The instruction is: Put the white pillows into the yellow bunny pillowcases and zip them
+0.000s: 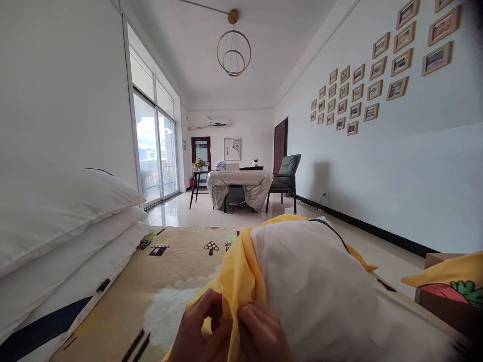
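A white pillow (pixel 313 276) lies on the right part of the bed, its left end partly inside a yellow pillowcase (pixel 241 261). My left hand (pixel 204 327) pinches the yellow cloth at the bottom centre, fingers curled. Close beside it, my right hand (pixel 262 332) is closed on the same pillowcase, against the pillow's lower left side. More yellow fabric shows behind the pillow. The fingertips of both hands are partly hidden in the folds.
Several stacked white pillows (pixel 68 211) rise at the left. Under my hands spreads a beige patterned blanket (pixel 124 281). A cardboard box (pixel 437 306) with yellow printed cloth (pixel 449 271) on it stands at the right. Farther off are a covered table (pixel 241 177) and a dark chair (pixel 286 178).
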`<state>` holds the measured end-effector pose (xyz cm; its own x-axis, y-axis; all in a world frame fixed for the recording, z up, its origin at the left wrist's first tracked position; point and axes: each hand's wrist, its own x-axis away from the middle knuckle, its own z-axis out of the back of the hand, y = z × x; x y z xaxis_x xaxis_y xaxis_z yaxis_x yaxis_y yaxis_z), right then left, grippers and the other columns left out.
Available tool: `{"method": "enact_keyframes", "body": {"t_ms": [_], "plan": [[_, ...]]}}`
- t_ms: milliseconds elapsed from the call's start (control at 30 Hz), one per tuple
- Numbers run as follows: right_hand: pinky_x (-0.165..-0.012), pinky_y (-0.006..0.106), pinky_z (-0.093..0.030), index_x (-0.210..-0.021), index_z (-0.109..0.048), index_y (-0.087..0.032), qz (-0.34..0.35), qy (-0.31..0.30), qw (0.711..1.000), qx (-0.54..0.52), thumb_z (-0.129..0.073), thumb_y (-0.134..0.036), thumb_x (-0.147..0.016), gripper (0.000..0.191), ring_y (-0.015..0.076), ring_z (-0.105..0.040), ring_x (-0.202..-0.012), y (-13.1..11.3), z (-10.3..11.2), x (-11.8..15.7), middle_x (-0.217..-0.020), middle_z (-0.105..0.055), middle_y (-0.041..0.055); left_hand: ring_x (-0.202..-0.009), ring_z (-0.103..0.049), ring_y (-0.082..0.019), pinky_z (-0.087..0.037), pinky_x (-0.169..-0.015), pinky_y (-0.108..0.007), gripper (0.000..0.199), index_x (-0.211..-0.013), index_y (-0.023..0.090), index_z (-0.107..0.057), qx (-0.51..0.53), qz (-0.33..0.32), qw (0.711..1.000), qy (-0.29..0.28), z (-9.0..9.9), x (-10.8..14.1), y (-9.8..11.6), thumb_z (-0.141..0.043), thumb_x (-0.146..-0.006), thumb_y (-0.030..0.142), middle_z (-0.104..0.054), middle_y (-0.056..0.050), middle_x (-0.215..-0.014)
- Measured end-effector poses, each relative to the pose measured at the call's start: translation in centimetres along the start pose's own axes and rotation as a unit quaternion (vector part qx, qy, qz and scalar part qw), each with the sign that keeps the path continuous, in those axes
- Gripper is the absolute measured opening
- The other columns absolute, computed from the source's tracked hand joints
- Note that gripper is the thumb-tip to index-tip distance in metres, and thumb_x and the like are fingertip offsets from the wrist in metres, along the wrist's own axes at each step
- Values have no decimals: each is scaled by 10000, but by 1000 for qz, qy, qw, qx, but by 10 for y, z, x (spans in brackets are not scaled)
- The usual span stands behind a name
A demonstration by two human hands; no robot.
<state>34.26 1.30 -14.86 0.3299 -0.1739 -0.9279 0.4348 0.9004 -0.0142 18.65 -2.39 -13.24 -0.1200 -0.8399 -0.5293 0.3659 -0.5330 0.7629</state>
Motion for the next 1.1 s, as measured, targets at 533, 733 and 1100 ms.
{"method": "enact_keyframes", "body": {"t_ms": [533, 733, 1100], "plan": [[-482, 172, -346, -686, -390, -205, -4, 25, 999, -40, -430, -176, -910, 230, 70, -440, -467, 0, 18, -6, -526, -467, -49, -678, -453, -100, -366, -637, -188, 188, -673, 175, -426, -65, -116, 989, -60, 12, 2, -4, -553, -788, 98, -492, 10, -715], [-501, 159, -402, -723, -448, -205, -81, 44, 993, -68, -551, -136, -828, 162, 70, -465, -488, -7, 15, -1, -563, -482, -55, -697, -459, -126, -394, -638, -221, 238, -653, 165, -462, 67, -49, 994, -70, 12, -4, -3, -575, -818, 295, -491, -15, -729], [-512, 129, -414, -744, -590, -177, -92, -61, 974, -197, -613, -209, -816, 82, 62, -517, -527, -1, 23, -7, -600, -576, -35, -702, -520, -113, -425, -670, -170, 266, -682, 183, -501, -69, -190, 972, -116, 13, -1, 21, -432, -924, 268, -551, -21, -717]]}}
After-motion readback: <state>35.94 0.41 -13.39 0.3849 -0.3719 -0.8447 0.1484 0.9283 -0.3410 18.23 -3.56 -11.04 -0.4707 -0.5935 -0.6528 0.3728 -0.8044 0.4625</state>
